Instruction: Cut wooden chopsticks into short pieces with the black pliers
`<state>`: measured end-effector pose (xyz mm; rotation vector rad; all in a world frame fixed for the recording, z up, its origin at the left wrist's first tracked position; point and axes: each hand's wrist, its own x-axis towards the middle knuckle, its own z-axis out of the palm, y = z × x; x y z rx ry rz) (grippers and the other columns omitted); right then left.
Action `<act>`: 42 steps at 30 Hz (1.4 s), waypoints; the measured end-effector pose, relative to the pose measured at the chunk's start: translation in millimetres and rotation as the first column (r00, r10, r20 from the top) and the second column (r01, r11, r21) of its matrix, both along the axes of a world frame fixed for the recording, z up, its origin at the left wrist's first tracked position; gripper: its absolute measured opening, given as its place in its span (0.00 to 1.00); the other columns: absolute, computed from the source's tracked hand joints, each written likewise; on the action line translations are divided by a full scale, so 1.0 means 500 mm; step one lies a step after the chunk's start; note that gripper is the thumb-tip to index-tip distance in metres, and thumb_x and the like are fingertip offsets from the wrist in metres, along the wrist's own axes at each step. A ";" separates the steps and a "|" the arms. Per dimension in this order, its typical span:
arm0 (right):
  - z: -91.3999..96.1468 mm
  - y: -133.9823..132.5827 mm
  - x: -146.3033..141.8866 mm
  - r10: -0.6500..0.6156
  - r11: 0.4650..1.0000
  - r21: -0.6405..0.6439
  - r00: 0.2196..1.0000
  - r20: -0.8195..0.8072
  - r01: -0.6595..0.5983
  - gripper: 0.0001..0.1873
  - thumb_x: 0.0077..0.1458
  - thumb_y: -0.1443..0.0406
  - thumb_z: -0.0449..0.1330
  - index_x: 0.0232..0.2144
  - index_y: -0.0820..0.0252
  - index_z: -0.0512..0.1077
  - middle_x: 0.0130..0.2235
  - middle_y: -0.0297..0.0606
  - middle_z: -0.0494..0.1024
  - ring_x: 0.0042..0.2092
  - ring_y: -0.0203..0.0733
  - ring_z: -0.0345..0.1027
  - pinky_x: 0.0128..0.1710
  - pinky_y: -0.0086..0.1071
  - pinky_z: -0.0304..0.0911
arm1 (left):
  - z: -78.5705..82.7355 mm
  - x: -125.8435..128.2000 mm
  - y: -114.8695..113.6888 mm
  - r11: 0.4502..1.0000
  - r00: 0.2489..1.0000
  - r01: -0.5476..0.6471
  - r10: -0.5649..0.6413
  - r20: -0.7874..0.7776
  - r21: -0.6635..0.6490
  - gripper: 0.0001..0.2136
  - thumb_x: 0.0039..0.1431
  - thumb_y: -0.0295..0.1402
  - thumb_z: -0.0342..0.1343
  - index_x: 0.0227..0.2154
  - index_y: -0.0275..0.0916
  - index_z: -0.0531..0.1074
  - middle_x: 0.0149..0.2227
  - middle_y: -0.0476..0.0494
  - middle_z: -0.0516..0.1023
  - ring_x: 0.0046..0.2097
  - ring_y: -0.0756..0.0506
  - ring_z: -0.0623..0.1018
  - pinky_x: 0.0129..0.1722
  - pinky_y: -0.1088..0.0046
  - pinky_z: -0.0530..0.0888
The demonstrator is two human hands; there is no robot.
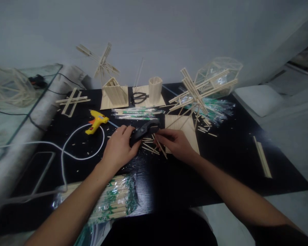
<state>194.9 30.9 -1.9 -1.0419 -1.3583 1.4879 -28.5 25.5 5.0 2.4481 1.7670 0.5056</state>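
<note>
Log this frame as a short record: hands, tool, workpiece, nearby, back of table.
left hand: gripping black hand cutter
right hand: fingers pinching thin wooden stick beside cutter
cutter on stick: cannot tell
near hands: short cut stick pieces, flat stick panel
left side: yellow glue gun lying on black table, white cable
front left: plastic-wrapped sticks, partly behind left forearm
back: round stick cylinder standing on wooden base, black-handled scissors beside it
</note>
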 end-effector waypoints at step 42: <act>0.000 0.009 0.011 0.032 0.998 -0.044 0.992 -0.125 -0.038 0.11 0.55 0.59 0.69 0.36 0.61 0.82 0.28 0.34 0.78 0.25 0.32 0.66 0.27 0.30 0.65 | 0.022 0.015 -0.013 0.992 0.974 -0.110 0.095 -0.204 -0.063 0.11 0.64 0.40 0.52 0.43 0.40 0.72 0.41 0.41 0.79 0.42 0.37 0.80 0.33 0.65 0.69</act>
